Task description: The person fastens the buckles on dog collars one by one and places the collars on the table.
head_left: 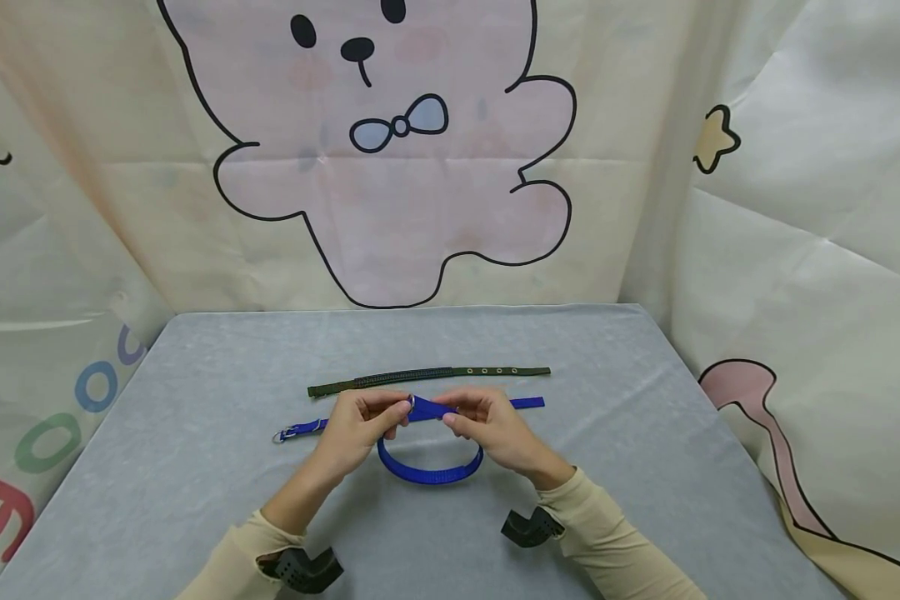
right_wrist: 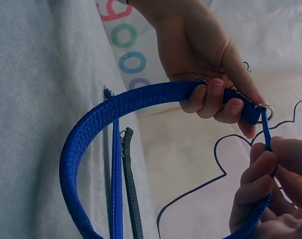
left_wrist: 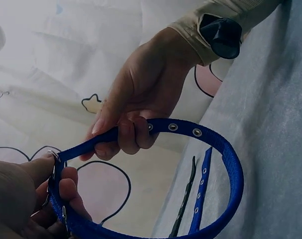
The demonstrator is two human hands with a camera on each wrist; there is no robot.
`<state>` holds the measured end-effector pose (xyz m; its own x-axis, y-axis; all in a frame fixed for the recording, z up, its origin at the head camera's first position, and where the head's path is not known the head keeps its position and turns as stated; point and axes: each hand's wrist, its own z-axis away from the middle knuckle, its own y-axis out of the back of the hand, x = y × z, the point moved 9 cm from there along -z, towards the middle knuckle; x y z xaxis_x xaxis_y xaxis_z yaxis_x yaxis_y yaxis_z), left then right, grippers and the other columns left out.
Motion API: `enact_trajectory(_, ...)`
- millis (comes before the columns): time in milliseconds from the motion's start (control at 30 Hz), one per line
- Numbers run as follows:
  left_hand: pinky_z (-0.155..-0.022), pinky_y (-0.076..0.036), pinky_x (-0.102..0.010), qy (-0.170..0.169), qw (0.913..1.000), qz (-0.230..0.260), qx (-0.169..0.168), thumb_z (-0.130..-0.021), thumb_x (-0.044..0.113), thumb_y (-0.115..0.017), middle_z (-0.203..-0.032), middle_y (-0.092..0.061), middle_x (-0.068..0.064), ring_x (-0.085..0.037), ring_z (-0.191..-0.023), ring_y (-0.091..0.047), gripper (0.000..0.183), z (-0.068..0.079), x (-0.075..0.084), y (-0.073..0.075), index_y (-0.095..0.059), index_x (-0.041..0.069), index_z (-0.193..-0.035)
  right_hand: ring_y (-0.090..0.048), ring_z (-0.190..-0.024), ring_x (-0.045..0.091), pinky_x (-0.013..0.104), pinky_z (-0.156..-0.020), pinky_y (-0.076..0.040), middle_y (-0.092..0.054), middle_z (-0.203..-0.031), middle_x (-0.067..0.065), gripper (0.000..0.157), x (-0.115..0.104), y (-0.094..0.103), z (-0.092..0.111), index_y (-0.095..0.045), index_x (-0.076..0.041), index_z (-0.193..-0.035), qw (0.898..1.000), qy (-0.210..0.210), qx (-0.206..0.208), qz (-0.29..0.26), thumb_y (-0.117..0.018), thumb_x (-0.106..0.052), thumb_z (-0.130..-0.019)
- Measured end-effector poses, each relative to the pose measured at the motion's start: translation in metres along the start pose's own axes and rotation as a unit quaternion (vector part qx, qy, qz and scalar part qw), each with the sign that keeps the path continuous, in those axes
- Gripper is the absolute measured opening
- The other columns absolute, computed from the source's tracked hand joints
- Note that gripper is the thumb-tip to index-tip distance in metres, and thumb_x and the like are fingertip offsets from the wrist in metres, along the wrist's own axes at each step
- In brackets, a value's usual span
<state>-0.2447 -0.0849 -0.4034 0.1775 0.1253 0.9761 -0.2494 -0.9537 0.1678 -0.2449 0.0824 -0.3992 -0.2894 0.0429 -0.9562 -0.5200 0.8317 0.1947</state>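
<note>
A blue collar is bent into a loop between the two hands above the table. My left hand pinches its end with the metal fittings, where a metal ring shows beside the thumb tip. My right hand grips the other end, the strap with metal eyelets, between thumb and fingers. The strap's narrow tip reaches the metal fitting at the left thumb. The padded part of the loop hangs below both hands, toward the person.
Behind the hands, a second blue collar lies stretched across the grey table cover, partly hidden by them. Farther back lies a dark green collar with eyelets toward its right end. Printed curtains surround the table at the back and sides.
</note>
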Motion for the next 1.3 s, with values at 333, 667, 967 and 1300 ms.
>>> enact_trajectory(333,-0.054,-0.049,-0.023,-0.072,0.9930,-0.092,0.016,-0.098,0.016,-0.066,-0.080,-0.071,-0.014,-0.006,-0.061,-0.056,0.022,0.007,0.017,-0.006,-0.076,0.002,-0.110,-0.053,-0.070,0.005,0.020,-0.060,-0.043,-0.066,-0.097,0.011,0.025,-0.002,-0.004,0.002,-0.068,0.005,-0.122,1.000,-0.005,-0.006,0.020,-0.060,-0.006,-0.101)
enact_trajectory(667,-0.070,-0.056,-0.021,-0.065,0.9802,-0.187,0.006,-0.099,0.025,-0.065,-0.091,-0.076,-0.002,-0.012,-0.081,-0.069,0.026,0.011,0.019,-0.011,-0.076,0.008,-0.115,-0.056,-0.074,0.007,0.024,-0.065,-0.048,-0.066,-0.103,0.010,0.034,0.002,-0.008,-0.001,-0.059,0.001,-0.135,0.999,-0.039,-0.012,0.002,-0.057,-0.011,-0.104)
enact_trajectory(967,-0.064,-0.051,-0.019,-0.069,0.9681,-0.241,-0.006,-0.097,0.025,-0.069,-0.092,-0.076,-0.001,-0.004,-0.072,-0.058,0.019,0.009,0.023,-0.018,-0.080,0.010,-0.102,-0.043,-0.065,0.007,0.025,-0.059,-0.036,-0.048,-0.079,0.001,0.034,0.010,-0.023,-0.001,-0.061,0.000,-0.135,0.999,-0.032,-0.016,-0.022,-0.045,-0.017,-0.109)
enact_trajectory(1300,-0.049,-0.030,-0.018,-0.049,0.9688,-0.243,0.012,-0.090,0.027,-0.078,-0.058,-0.039,0.008,-0.002,-0.052,-0.036,0.024,0.009,0.016,-0.017,-0.069,0.012,-0.074,-0.041,-0.064,0.005,0.022,-0.059,-0.036,-0.047,-0.075,0.000,0.034,0.007,-0.031,0.001,-0.063,0.002,-0.133,1.000,0.002,-0.006,0.002,-0.045,-0.013,-0.109)
